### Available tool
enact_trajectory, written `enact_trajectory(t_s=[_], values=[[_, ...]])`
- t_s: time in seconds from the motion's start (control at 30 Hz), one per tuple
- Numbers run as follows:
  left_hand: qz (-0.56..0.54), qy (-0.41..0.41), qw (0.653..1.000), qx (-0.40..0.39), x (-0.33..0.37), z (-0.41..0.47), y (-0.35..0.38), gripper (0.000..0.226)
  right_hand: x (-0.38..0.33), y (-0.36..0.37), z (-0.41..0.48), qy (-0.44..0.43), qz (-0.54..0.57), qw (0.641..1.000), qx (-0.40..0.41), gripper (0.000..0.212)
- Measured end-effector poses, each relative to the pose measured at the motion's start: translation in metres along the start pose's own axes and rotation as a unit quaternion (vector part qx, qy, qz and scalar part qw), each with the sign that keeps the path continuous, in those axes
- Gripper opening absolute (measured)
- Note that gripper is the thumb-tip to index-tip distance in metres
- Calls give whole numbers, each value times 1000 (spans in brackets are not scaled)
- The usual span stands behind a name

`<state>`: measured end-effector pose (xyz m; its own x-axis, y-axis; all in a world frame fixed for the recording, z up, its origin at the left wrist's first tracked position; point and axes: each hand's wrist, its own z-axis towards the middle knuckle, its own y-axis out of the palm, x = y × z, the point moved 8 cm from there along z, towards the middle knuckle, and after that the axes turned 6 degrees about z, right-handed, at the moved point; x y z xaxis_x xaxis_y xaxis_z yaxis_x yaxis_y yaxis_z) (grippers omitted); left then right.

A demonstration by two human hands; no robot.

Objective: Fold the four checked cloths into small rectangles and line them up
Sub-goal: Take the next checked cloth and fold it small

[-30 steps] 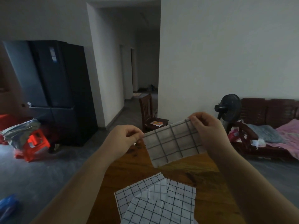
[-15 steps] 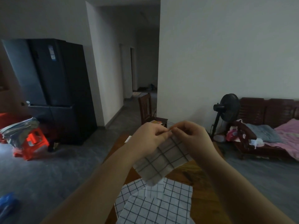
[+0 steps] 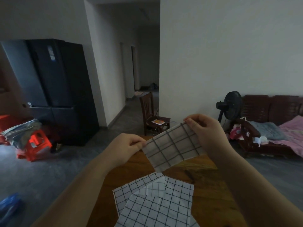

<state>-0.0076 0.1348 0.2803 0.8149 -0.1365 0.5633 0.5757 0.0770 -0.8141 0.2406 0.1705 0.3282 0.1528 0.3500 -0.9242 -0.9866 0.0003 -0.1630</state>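
A folded checked cloth [image 3: 173,145] with wide dark lines hangs in the air above the wooden table [image 3: 211,185]. My left hand [image 3: 126,147] pinches its left upper corner and my right hand [image 3: 207,134] pinches its right upper corner, so the strip is stretched and tilted up to the right. Below it, a pile of unfolded white checked cloths [image 3: 155,203] lies overlapping on the table near me. How many cloths the pile holds I cannot tell.
A wooden chair [image 3: 151,114] stands beyond the table's far edge. A black fridge [image 3: 54,89] and an orange stool [image 3: 36,144] are at the left. A black fan [image 3: 230,105] and a wooden sofa [image 3: 270,126] with bedding are at the right.
Half a second ago my hands were together with the cloth doubled between them. They have moved apart and the cloth is stretched out as a strip, as it was a second ago.
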Motion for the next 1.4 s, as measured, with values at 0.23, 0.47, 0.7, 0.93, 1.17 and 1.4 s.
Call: enact_trajectory(t_s=[0.23,0.47,0.7,0.93,1.17,1.4], values=[[-53,54,997,20,41,9,-7,18,-7,8,-5,-8,-6,999,-32,11],[-80,67,994,28,68,15,4,7,-8,0,-9,-16,1,998,-57,12],[-317,-31,943,95,50,8,2,15,53,1,-23,209,269,936,-92,46],[-368,-62,919,129,49,7,19,14,56,19,-35,115,166,972,-124,28],[-340,-60,938,24,49,5,26,16,54,1,-27,90,124,986,-63,20],[-361,-53,931,-25,51,1,26,19,39,-7,-22,42,82,993,-75,15]])
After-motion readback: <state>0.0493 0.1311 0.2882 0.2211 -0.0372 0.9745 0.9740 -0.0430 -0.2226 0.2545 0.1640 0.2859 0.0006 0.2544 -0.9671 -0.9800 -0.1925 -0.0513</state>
